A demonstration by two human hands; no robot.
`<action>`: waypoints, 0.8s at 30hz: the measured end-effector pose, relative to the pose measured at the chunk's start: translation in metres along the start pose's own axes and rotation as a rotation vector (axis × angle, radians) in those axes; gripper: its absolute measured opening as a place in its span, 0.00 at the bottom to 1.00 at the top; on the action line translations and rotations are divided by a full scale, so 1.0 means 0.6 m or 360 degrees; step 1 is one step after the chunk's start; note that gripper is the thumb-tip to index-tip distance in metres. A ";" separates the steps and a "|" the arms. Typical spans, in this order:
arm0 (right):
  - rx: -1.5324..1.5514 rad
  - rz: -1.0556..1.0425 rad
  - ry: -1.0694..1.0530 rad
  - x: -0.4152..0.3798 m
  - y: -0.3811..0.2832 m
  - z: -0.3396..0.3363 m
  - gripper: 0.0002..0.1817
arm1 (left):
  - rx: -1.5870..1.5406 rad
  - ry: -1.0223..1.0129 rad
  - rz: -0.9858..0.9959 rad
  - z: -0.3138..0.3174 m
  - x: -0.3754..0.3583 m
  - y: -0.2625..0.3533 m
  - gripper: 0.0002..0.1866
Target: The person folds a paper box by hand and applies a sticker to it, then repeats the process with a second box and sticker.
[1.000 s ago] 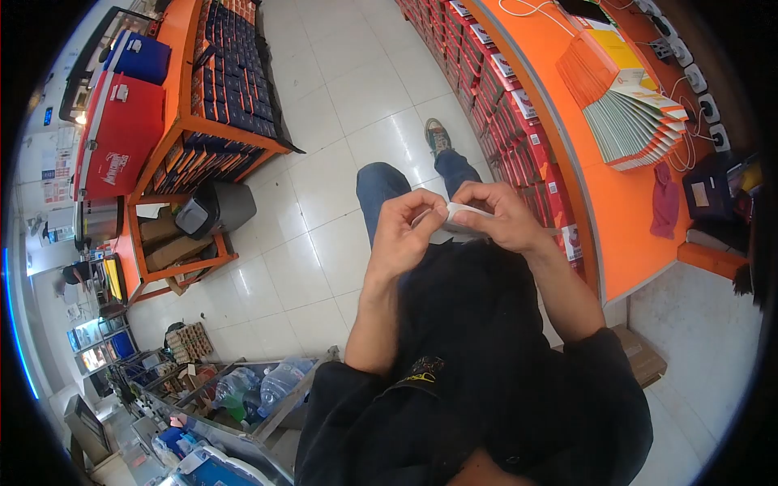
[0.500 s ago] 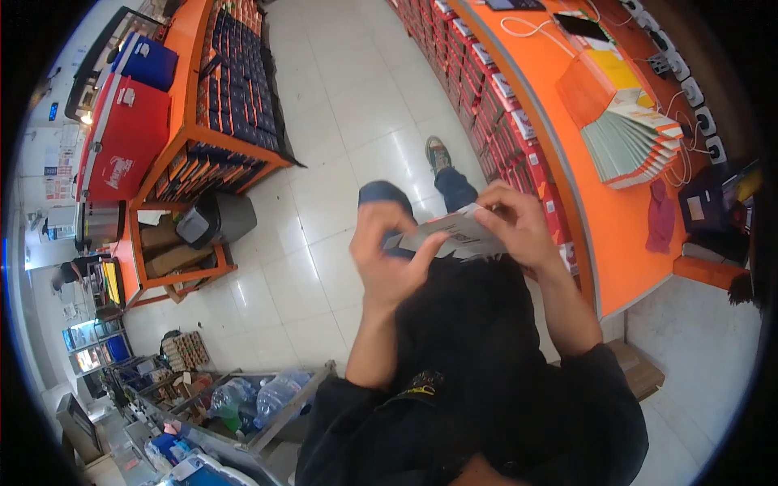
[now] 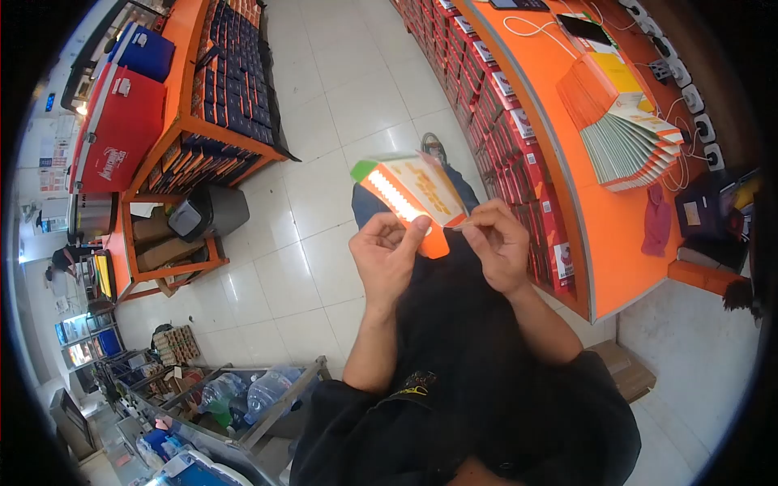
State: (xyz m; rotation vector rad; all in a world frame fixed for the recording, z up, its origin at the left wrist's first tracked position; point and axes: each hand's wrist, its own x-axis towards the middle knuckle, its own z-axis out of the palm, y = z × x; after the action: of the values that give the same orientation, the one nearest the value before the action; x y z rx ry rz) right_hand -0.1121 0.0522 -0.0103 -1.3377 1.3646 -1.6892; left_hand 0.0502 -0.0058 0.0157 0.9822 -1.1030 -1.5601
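Note:
Between my hands, over my lap, is a paper carton [image 3: 425,193] in orange and white with yellow lettering and a green edge at its far left. It is partly opened out and tilted. My left hand [image 3: 391,257] grips its near left side, thumb on the orange panel. My right hand [image 3: 496,243] pinches the near right corner of the carton between thumb and fingers. To the right, a fanned row of similar nested cartons [image 3: 628,146] lies on the orange counter [image 3: 624,271].
A black phone [image 3: 585,29], white cables and a pink cloth [image 3: 656,220] lie on the counter. Red boxes [image 3: 527,146] fill the space beneath it. At left are orange shelving with dark boxes [image 3: 235,81], a red cooler [image 3: 120,130], a grey bin [image 3: 209,215] and a cart with plastic bottles [image 3: 271,393].
The carton has turned from its plain grey side to its printed orange and white side and spread open. My left hand has closed on its edge; my right hand has moved lower.

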 end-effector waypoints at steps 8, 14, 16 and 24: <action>-0.0172 -0.0159 0.0121 0.005 0.000 0.017 0.03 | 0.0013 0.0112 0.0140 0.030 0.003 0.002 0.07; 0.0308 -0.0016 0.0311 0.018 -0.014 0.028 0.02 | 0.0983 0.0053 0.1489 0.032 0.019 -0.025 0.11; 0.0169 -0.0071 0.0258 0.019 -0.028 0.036 0.02 | 0.0893 0.0025 0.1447 0.040 0.020 -0.038 0.10; 0.0171 -0.0057 0.0119 0.027 -0.030 0.023 0.02 | 0.0150 -0.0152 0.0632 0.034 0.005 -0.024 0.07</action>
State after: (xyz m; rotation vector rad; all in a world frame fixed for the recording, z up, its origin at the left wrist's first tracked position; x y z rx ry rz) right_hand -0.1021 0.0387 0.0118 -1.2568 1.2785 -1.8259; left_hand 0.0268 -0.0031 0.0071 0.7008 -1.3559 -1.2500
